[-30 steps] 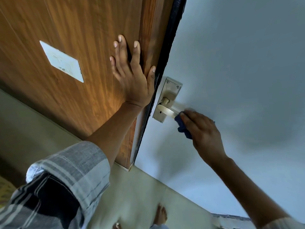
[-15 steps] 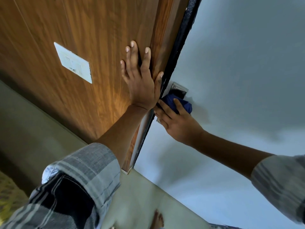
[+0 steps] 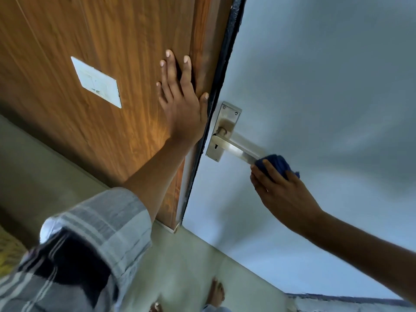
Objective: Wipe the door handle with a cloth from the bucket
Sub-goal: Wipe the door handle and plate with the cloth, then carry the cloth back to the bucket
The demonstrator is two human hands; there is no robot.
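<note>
A silver lever door handle (image 3: pixel 234 149) on a metal backplate (image 3: pixel 221 131) is fixed to the pale grey door (image 3: pixel 315 86). My right hand (image 3: pixel 283 194) grips a dark blue cloth (image 3: pixel 275 164) wrapped around the lever's outer end. My left hand (image 3: pixel 180 102) lies flat with fingers spread against the brown wooden panel (image 3: pixel 101 41), its thumb at the black door edge (image 3: pixel 222 70). No bucket is in view.
A white rectangular plate (image 3: pixel 96 82) is mounted on the wooden panel. Below lies a pale tiled floor (image 3: pixel 191 266), with my bare feet (image 3: pixel 217 291) near the bottom edge. A yellowish patterned patch (image 3: pixel 6 251) shows at the far left.
My right hand has slid the blue cloth from the backplate out along the lever to its far end, uncovering the backplate and most of the lever. My left hand stays flat on the wood.
</note>
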